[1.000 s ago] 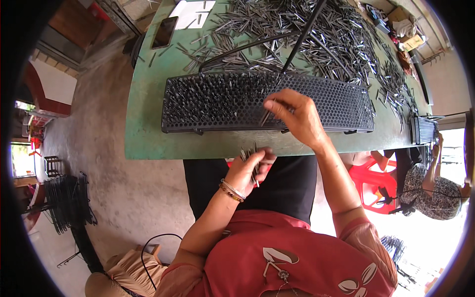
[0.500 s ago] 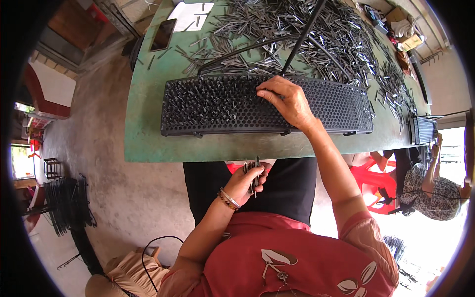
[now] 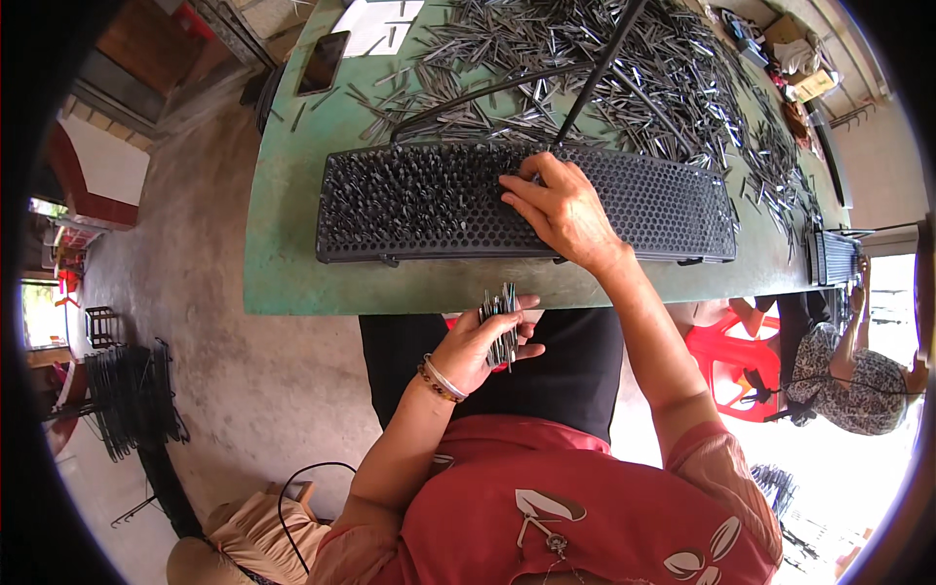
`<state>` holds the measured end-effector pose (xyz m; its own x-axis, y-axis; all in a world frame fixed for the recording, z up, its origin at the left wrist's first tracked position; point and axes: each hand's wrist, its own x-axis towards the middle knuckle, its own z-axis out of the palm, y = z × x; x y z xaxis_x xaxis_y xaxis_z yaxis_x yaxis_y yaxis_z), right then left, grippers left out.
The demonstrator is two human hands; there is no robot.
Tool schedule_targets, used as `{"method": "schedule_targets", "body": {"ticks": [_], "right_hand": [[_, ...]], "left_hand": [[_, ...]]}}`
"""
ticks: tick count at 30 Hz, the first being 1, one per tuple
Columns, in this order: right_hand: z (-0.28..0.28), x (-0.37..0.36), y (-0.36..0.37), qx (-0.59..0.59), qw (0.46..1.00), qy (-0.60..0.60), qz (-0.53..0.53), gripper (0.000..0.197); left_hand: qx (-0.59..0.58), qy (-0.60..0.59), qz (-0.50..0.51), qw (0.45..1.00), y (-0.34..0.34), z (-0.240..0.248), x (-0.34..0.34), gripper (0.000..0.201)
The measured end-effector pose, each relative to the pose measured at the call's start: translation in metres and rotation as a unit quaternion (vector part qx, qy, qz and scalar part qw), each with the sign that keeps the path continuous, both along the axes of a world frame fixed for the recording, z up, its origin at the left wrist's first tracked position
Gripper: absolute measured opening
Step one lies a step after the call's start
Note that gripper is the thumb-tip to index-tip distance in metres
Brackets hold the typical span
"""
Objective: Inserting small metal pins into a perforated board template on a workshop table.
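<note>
A long black panel full of round holes [image 3: 663, 214] lies across the green table [image 3: 278, 234] before me. Thin dark strips [image 3: 390, 200] stand packed in the holes of its left half; the right half shows bare holes. My right hand [image 3: 567, 210] is over the panel's middle, beside the last filled holes, with thumb and fingers pinched; what is between them is too small to make out. Below the table's front edge, my left hand [image 3: 470, 349] holds a bundle of thin dark strips [image 3: 501, 330] under its thumb, other fingers spread out.
A big heap of loose strips [image 3: 575, 107] covers the table behind the panel. Black rods [image 3: 600, 78] rise over it from the panel's back edge. A phone [image 3: 324, 63] and white paper [image 3: 380, 29] lie far left. Another person [image 3: 848, 375] sits at right near a red chair [image 3: 726, 356].
My left hand has turned and its fingers have spread, showing more of the bundle. My right hand has shifted slightly left on the panel, its fingers more bent.
</note>
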<state>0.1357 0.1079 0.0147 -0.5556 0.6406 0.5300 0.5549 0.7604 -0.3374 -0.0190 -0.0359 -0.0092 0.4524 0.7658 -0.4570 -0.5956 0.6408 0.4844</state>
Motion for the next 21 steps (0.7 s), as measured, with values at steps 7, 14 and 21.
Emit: {"method": "schedule_targets", "body": {"ticks": [7,14,21], "right_hand": [[0.012,-0.004,-0.016,-0.173,0.974,0.139,-0.035,0.018],[0.021,0.003,-0.052,-0.392,0.912,0.105,0.057,0.018],[0.018,0.008,-0.050,-0.561,0.797,0.223,0.006,0.021]], "left_hand": [[0.036,-0.004,0.042,0.998,0.007,0.010,-0.002,0.032],[0.042,0.035,0.023,0.998,0.008,0.008,-0.012,0.027],[0.030,0.019,0.041,0.999,0.008,0.021,-0.005,0.031]]}}
